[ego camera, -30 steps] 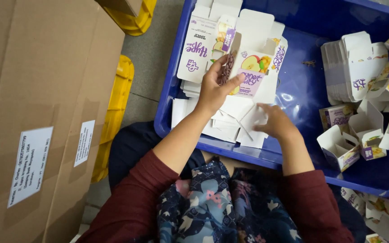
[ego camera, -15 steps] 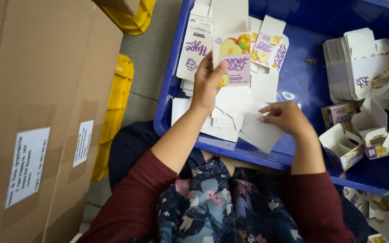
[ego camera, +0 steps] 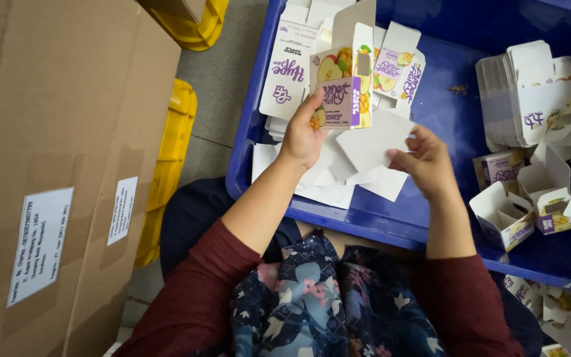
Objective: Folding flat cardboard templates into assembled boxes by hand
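Left hand (ego camera: 303, 135): grasping half-opened fruit-print carton (ego camera: 343, 89), long axis upright, above blue crate (ego camera: 249, 132).
Right hand (ego camera: 427, 164): pinching the carton's white flap (ego camera: 373, 142), just right and lower.
Nearer: both touching.

I see bright, even overhead light; white glare spots on the blue bin (ego camera: 424, 142) floor; soft shadows; my hands slightly motion-blurred; corners mildly soft.

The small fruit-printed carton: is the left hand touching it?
Touching. The head view shows the left hand with its thumb and fingers pinching the small carton at its lower left edge.
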